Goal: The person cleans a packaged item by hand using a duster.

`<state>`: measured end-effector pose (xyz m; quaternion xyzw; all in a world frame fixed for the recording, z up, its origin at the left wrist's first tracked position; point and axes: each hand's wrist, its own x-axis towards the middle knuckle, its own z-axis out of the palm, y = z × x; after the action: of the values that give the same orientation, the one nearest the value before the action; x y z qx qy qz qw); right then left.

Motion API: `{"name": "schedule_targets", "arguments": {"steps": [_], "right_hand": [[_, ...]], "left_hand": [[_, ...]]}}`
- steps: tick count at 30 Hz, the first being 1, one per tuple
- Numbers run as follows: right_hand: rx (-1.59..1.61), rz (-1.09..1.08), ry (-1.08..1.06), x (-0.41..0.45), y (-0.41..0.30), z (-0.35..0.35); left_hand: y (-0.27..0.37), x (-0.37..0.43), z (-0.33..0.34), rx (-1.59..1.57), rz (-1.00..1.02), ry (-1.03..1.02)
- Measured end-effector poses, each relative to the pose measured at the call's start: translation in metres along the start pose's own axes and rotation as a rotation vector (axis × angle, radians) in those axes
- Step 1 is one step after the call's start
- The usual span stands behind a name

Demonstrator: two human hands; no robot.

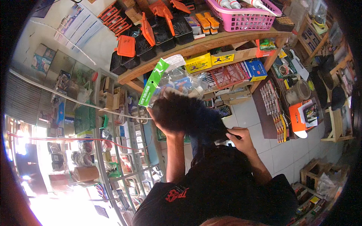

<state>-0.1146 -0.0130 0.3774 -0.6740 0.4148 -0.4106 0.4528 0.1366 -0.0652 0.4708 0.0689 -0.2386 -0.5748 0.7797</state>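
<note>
A clear plastic packet point(181, 82) with a green New Soligen header card point(152, 82) is held up in front of me. My left hand point(167, 130) is closed around its lower end; most of that hand is hidden. A dark, fuzzy-looking item point(186, 117) covers the palm, and its kind is too dark to tell. At the right edge of this dark item, my right hand point(241, 140) pinches with thumb and fingers. What lies inside the packet is blurred by reflections. Below both hands is my black shirt point(217, 183) with a red print.
Across the front runs a wooden shelf point(209, 43) with black bins point(164, 39) under orange lids and a pink basket point(246, 17) of tubes. Glass shelving point(121, 158) stands left, crossed by a white cable point(76, 97). A dark counter point(263, 113) with packaged goods is right, beside floor tiles point(249, 113).
</note>
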Motion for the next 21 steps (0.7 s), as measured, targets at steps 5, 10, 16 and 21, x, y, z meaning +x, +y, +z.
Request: {"name": "schedule_targets", "arguments": {"steps": [5,10,16,21], "right_hand": [[0.035,0.062,0.039,-0.011,0.002,0.007],[-0.006,-0.014,0.134,-0.015,0.003,0.007],[0.052,0.079,0.141,-0.018,0.011,0.001],[0.093,0.199,0.098,-0.02,0.011,0.002]], "left_hand": [[0.003,-0.002,-0.015,0.15,0.102,0.453],[0.004,0.0,-0.025,0.032,0.008,0.387],[0.012,-0.003,-0.03,-0.056,-0.159,0.305],[0.011,0.003,-0.001,-0.035,-0.196,0.315]]}}
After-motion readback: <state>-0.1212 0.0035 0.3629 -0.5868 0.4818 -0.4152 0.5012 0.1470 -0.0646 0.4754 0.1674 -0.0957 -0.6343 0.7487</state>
